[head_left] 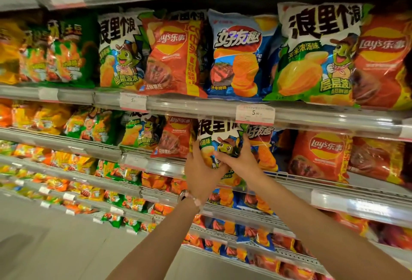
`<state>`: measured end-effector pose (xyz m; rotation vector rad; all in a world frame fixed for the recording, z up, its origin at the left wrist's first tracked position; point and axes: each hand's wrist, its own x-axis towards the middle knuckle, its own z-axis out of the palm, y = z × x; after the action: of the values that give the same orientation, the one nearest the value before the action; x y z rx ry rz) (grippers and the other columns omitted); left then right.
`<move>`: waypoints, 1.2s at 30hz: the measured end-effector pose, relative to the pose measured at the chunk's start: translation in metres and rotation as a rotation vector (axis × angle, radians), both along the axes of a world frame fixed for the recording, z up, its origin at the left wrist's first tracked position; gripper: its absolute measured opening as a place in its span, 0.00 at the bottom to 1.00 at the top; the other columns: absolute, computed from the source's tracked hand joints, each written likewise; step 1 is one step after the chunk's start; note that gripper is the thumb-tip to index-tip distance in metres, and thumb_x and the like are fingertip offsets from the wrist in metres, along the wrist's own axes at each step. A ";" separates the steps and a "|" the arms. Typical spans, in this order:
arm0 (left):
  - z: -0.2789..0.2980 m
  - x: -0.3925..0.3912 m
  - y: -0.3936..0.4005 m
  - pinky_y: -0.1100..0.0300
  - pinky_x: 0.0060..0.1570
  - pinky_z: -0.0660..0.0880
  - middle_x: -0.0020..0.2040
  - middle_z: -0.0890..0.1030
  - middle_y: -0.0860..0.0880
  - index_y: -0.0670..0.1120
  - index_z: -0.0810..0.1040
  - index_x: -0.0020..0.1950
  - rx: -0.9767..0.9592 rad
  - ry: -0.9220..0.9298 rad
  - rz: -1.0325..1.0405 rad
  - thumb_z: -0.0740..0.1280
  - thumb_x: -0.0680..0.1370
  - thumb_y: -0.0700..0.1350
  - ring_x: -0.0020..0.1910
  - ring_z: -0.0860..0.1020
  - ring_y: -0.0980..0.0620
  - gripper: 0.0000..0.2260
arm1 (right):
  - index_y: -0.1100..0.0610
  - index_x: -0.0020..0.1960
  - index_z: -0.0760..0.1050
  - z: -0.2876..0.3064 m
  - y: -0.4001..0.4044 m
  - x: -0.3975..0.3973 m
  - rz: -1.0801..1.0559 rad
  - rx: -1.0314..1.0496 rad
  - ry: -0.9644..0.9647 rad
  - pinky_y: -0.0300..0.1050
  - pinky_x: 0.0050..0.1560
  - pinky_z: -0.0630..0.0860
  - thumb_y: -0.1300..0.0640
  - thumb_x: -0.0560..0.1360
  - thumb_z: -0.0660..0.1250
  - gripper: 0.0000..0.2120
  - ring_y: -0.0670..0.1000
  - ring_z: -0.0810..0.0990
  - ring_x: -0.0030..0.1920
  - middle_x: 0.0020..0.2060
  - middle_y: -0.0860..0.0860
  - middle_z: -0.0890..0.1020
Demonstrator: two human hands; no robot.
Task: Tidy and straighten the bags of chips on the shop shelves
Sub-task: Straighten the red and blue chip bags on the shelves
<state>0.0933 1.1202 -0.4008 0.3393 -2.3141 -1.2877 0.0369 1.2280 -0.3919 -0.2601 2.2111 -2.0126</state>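
Observation:
A white and green chip bag with a turtle cartoon [219, 137] stands on the second shelf from the top, between a red Lay's bag [176, 137] and a blue bag [263, 146]. My left hand [200, 168] grips its lower left side, thumb on the front. My right hand [240, 159] holds its lower right side with fingers spread across the front. The bag's bottom part is hidden behind both hands.
The shelf above carries a row of large bags: green [66, 50], white turtle [118, 50], red Lay's [174, 57], blue [236, 54]. Price tags [255, 113] hang on the shelf rails. Lower shelves with smaller bags run down to the left. The grey floor [44, 246] lies at lower left.

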 end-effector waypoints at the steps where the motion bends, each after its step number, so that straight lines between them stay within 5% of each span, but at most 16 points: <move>1: -0.001 -0.001 -0.002 0.46 0.58 0.73 0.63 0.72 0.43 0.46 0.59 0.77 -0.006 -0.004 0.000 0.77 0.65 0.52 0.62 0.72 0.45 0.45 | 0.49 0.78 0.46 -0.002 -0.002 0.000 -0.023 0.009 0.014 0.36 0.58 0.65 0.52 0.66 0.78 0.52 0.39 0.65 0.61 0.58 0.37 0.67; 5: -0.003 -0.006 -0.013 0.47 0.58 0.73 0.63 0.72 0.44 0.47 0.58 0.77 -0.033 -0.018 -0.030 0.77 0.67 0.51 0.62 0.71 0.46 0.44 | 0.49 0.77 0.50 -0.007 -0.014 0.001 -0.115 0.012 0.072 0.37 0.58 0.67 0.55 0.67 0.78 0.49 0.39 0.67 0.60 0.57 0.36 0.69; 10: 0.005 -0.009 -0.056 0.49 0.62 0.72 0.66 0.72 0.50 0.53 0.60 0.75 -0.053 -0.063 -0.271 0.71 0.62 0.68 0.65 0.70 0.51 0.45 | 0.49 0.75 0.57 -0.006 -0.022 -0.005 -0.220 -0.004 0.109 0.45 0.62 0.71 0.58 0.68 0.76 0.42 0.48 0.74 0.62 0.60 0.44 0.75; 16: 0.018 -0.034 -0.126 0.47 0.57 0.68 0.58 0.73 0.39 0.43 0.72 0.65 -0.334 -0.005 -0.058 0.63 0.70 0.66 0.60 0.69 0.39 0.33 | 0.48 0.77 0.53 -0.003 -0.029 -0.007 -0.241 0.021 0.067 0.51 0.66 0.69 0.58 0.69 0.75 0.45 0.52 0.72 0.66 0.67 0.50 0.73; 22: 0.020 -0.066 -0.147 0.39 0.67 0.64 0.77 0.49 0.37 0.53 0.50 0.78 -0.547 -0.382 -0.091 0.74 0.68 0.61 0.75 0.51 0.37 0.48 | 0.47 0.77 0.52 0.000 -0.041 0.001 -0.316 0.012 0.059 0.45 0.63 0.69 0.59 0.70 0.75 0.44 0.49 0.72 0.64 0.68 0.49 0.71; 27: 0.019 -0.074 -0.146 0.43 0.66 0.65 0.75 0.53 0.37 0.53 0.45 0.79 -0.571 -0.528 -0.130 0.76 0.67 0.59 0.71 0.62 0.37 0.51 | 0.47 0.77 0.52 0.002 -0.047 0.006 -0.345 -0.009 0.057 0.56 0.68 0.68 0.60 0.70 0.74 0.44 0.52 0.73 0.66 0.67 0.50 0.73; 32: 0.014 -0.077 -0.158 0.42 0.62 0.69 0.69 0.63 0.37 0.49 0.48 0.79 -0.570 -0.399 -0.195 0.74 0.70 0.58 0.66 0.68 0.36 0.47 | 0.47 0.77 0.53 0.002 -0.053 0.012 -0.388 -0.027 0.089 0.49 0.64 0.72 0.60 0.70 0.75 0.44 0.50 0.75 0.62 0.64 0.49 0.75; 36: 0.011 -0.078 -0.176 0.43 0.60 0.72 0.67 0.65 0.37 0.47 0.53 0.77 -0.403 -0.214 -0.302 0.77 0.67 0.55 0.61 0.72 0.36 0.47 | 0.52 0.69 0.61 0.002 -0.054 0.012 -0.497 0.042 0.109 0.45 0.54 0.72 0.57 0.70 0.75 0.33 0.51 0.77 0.56 0.53 0.45 0.77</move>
<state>0.0154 0.9445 -0.3895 -0.0106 -2.8174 -0.9077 0.0493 1.1737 -0.3899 0.2148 2.5814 -2.2189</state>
